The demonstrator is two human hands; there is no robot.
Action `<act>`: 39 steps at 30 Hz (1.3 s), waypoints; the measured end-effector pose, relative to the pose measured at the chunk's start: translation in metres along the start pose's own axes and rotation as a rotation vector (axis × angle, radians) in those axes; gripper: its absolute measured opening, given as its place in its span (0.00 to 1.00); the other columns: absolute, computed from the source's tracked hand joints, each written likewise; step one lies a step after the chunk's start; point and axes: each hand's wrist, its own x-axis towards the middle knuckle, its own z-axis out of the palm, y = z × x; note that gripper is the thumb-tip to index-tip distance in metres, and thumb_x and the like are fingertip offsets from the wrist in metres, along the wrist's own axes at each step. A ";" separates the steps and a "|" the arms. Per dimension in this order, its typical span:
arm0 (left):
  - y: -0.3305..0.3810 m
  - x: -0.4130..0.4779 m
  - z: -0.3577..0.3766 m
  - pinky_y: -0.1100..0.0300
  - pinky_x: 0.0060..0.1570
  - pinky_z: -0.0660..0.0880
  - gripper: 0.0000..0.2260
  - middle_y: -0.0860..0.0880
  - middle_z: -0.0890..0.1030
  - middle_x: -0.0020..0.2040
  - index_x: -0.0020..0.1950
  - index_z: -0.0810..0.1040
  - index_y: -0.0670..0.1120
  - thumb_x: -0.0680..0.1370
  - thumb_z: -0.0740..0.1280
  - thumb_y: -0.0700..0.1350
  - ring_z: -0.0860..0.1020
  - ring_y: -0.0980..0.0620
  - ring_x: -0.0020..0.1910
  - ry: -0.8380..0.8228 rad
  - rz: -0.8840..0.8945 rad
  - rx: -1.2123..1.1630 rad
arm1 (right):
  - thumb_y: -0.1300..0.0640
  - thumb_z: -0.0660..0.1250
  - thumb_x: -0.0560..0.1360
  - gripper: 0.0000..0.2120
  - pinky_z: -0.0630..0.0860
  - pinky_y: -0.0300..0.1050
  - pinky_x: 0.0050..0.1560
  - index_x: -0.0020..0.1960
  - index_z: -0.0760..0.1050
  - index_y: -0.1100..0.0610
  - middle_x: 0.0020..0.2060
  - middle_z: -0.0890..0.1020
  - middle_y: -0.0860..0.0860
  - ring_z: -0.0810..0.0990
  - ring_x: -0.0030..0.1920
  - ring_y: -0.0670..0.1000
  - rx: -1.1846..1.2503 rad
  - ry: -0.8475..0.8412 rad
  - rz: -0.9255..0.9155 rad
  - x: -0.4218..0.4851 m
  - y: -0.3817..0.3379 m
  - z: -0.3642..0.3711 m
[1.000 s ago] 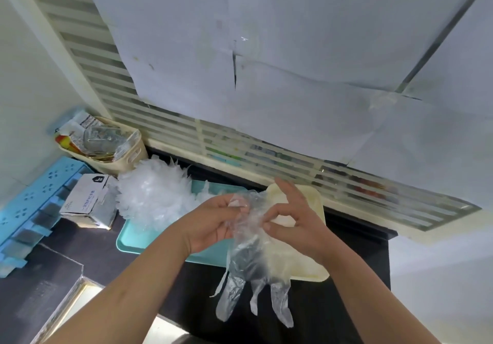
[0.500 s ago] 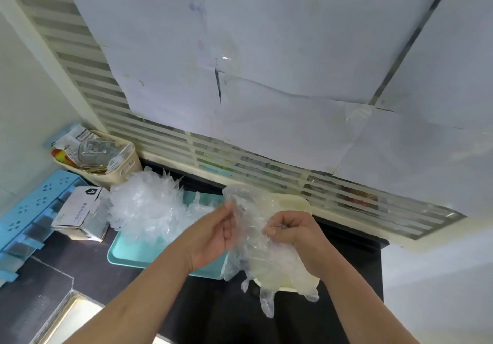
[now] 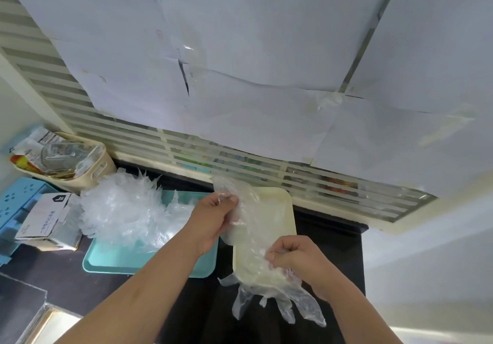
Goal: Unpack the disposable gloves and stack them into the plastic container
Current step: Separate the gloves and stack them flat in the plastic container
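A clear disposable glove (image 3: 250, 239) is stretched lengthwise over the cream plastic container (image 3: 282, 210). My left hand (image 3: 213, 218) pinches its cuff end at the far side. My right hand (image 3: 293, 258) grips it nearer the fingers, which hang over the container's near edge onto the dark counter. A loose heap of clear gloves (image 3: 125, 210) lies on the teal tray (image 3: 149, 263) to the left.
A grey glove box (image 3: 45, 218) stands left of the tray, beside a blue rack (image 3: 13, 210). A beige basket (image 3: 80, 167) of packets sits at the back left. Papered slatted wall (image 3: 240, 162) runs behind the dark counter (image 3: 333, 242).
The glove was bunched between both hands; now it is pulled out long. My right hand moved toward me and down, and my left hand shifted away to the far end.
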 end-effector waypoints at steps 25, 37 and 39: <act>-0.041 0.004 -0.001 0.67 0.47 0.80 0.13 0.50 0.84 0.47 0.59 0.81 0.52 0.76 0.72 0.40 0.83 0.55 0.45 0.034 0.071 0.810 | 0.60 0.68 0.82 0.03 0.85 0.53 0.46 0.51 0.80 0.58 0.47 0.84 0.57 0.83 0.38 0.54 -0.130 0.258 0.127 0.105 -0.016 -0.022; -0.049 0.007 0.007 0.69 0.40 0.79 0.08 0.52 0.83 0.45 0.51 0.83 0.50 0.80 0.68 0.37 0.84 0.53 0.43 0.314 0.172 0.522 | 0.47 0.63 0.82 0.23 0.53 0.62 0.84 0.77 0.71 0.45 0.86 0.54 0.51 0.46 0.86 0.56 -0.940 0.346 -0.379 0.061 0.001 0.001; -0.051 0.009 0.011 0.70 0.40 0.78 0.08 0.53 0.84 0.45 0.51 0.82 0.51 0.80 0.68 0.38 0.84 0.54 0.43 0.315 0.145 0.527 | 0.42 0.56 0.85 0.26 0.43 0.62 0.85 0.83 0.61 0.41 0.86 0.42 0.50 0.36 0.85 0.56 -1.073 0.210 -0.242 0.056 0.003 0.009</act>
